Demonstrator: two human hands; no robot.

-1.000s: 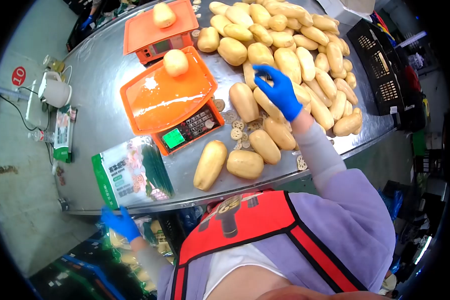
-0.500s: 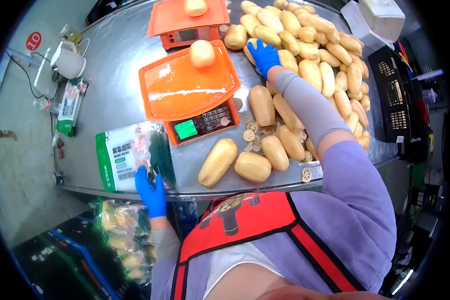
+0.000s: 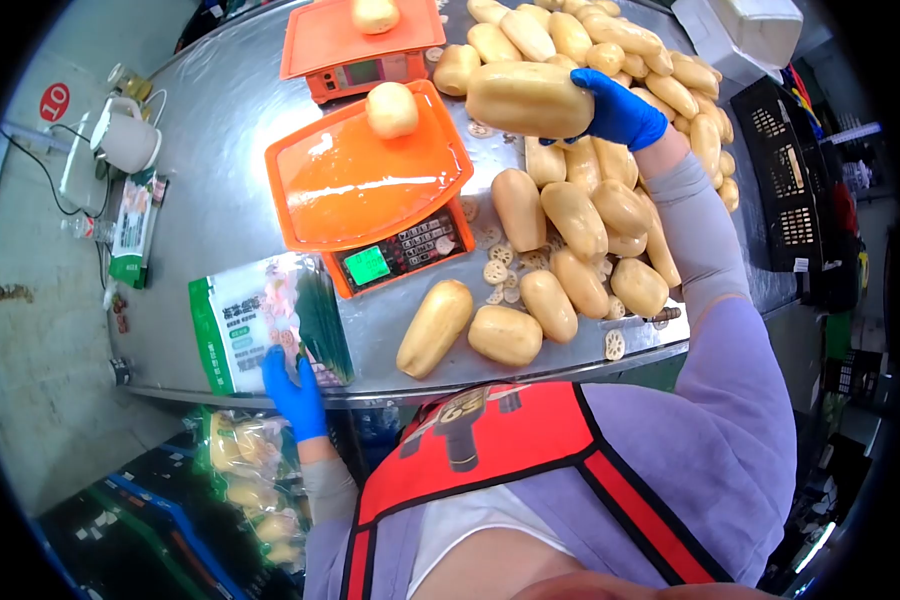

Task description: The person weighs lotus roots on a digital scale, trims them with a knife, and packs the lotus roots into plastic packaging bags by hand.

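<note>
My right hand (image 3: 622,112), in a blue glove, is closed around a large lotus root (image 3: 528,100), held level above the pile of lotus roots (image 3: 620,40). My left hand (image 3: 294,395), also gloved in blue, lies with fingers apart on the lower edge of the printed green-and-white plastic bags (image 3: 255,315). Several loose lotus roots (image 3: 435,328) lie near the table's front edge. An orange scale (image 3: 370,180) stands between the bags and the pile, carrying one short lotus root (image 3: 392,110).
A second orange scale (image 3: 355,50) stands behind, also bearing a root. Lotus root slices (image 3: 495,270) are scattered among the loose roots. Black crates (image 3: 785,180) and a white foam box (image 3: 740,35) border the right side. Packed bags (image 3: 255,470) sit below the table at left.
My right hand has picked up a lotus root from the pile, raising it and moving right. My left hand has shifted slightly left and down on the bags.
</note>
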